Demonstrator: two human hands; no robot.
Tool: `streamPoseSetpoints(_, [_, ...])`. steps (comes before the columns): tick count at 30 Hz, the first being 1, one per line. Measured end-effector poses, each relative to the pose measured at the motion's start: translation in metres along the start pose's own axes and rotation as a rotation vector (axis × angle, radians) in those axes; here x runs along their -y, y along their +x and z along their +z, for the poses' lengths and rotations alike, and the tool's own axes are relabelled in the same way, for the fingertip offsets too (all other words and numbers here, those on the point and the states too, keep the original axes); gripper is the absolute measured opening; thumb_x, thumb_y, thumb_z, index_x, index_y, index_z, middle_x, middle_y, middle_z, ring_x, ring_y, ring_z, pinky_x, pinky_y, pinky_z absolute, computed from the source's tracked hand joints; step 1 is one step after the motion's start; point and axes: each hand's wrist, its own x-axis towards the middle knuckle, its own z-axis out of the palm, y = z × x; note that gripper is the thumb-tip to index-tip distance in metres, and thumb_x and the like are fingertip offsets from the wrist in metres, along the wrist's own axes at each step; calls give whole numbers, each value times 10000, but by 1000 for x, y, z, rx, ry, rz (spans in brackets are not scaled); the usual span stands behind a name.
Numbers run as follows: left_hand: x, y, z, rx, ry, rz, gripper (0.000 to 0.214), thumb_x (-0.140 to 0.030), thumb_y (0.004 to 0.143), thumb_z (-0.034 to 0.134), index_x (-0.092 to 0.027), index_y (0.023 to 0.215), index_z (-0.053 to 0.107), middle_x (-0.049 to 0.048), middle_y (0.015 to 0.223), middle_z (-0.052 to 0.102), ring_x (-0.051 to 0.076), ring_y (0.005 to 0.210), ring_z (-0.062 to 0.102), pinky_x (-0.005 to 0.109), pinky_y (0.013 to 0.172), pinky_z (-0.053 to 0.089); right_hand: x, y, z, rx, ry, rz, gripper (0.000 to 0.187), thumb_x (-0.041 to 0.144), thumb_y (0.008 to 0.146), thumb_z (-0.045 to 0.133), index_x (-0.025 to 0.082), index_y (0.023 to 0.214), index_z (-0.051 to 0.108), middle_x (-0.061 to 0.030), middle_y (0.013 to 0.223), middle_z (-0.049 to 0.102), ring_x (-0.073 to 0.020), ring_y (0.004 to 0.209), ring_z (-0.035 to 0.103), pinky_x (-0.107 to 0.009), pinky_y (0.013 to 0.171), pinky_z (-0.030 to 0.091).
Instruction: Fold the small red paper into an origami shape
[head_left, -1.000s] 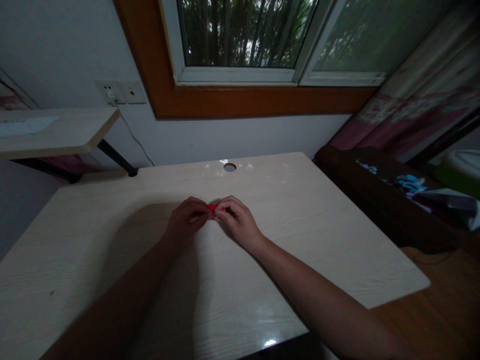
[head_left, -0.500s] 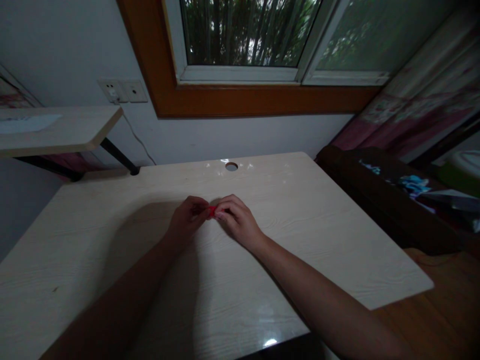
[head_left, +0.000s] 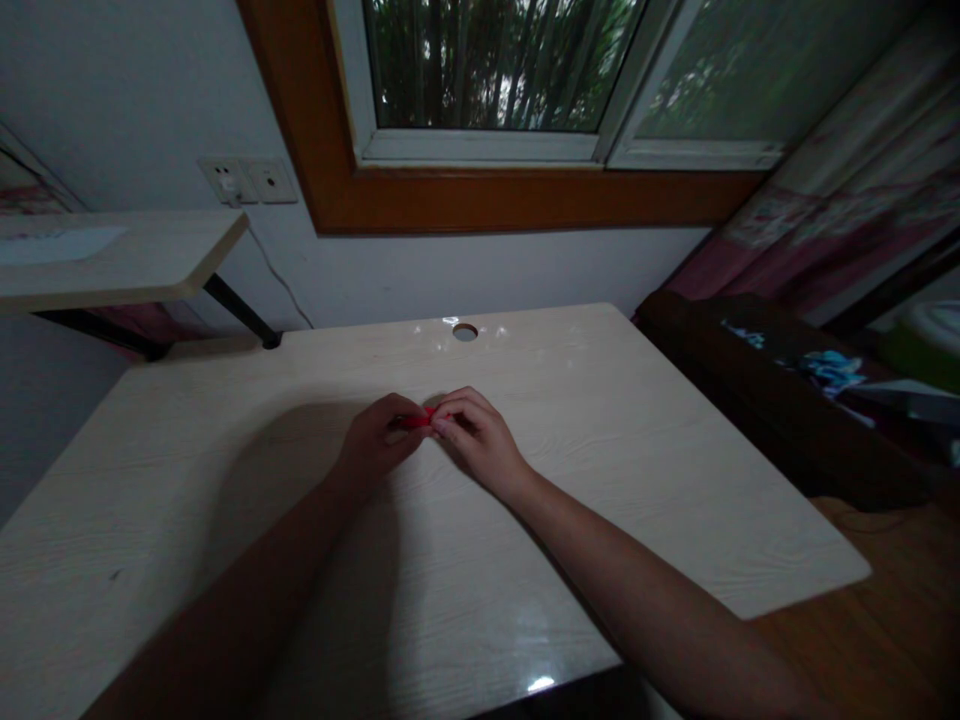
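A pale wood-grain desk (head_left: 637, 450) fills most of the view, set below a sliding window (head_left: 495, 70), perhaps for the daylight. At its far left corner a raised shelf (head_left: 150, 250) stands on black legs, which leaves the middle free for handwork. There the person's left hand (head_left: 384, 432) and right hand (head_left: 478, 432) meet, the left pinching one end of a small red object (head_left: 416, 421) between thumb and fingers, the right pinching the other end. The object lies between the fingertips, just above or against the desktop; two opposed grips probably let each hand steady it against the other.

Fingers cover much of the red object, so its shape, material and exact kind cannot be told. The left hand is in shadow, and the picture's bottom edge cuts off both forearms.
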Motion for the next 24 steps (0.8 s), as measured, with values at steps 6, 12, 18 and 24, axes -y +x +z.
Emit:
streamPoseSetpoints(6, [1,-1,0,-27,13,-36,165,-319,841,732,-183,917,680,56,874,709,157,795,684,272,764,574,-6,-3,3,-14,137,130,82,295,918,663,219,893,680,-40,908,656,-162,813,641,-319,751,518])
streamPoseSetpoints(12, [6,-1,-1,-47,-11,-60,157,-314,831,739,-186,901,682,56,869,706,171,807,692,294,781,575,-9,-4,8,-43,349,317,196,379,867,723,202,897,644,-15,760,687,-148,704,637,-296,688,506])
streamPoseSetpoints(18, [9,-3,0,-28,-45,-83,166,-313,846,727,-179,928,674,66,883,701,178,822,687,301,784,572,-11,-4,9,-79,445,380,238,394,811,773,204,874,645,-1,735,679,-138,687,644,-286,677,520])
streamPoseSetpoints(24, [5,-1,1,-16,40,-7,161,-296,840,732,-185,935,664,56,895,680,166,829,669,294,798,564,-9,-3,10,-91,456,383,241,392,798,782,206,869,647,-2,741,679,-142,700,646,-297,705,545])
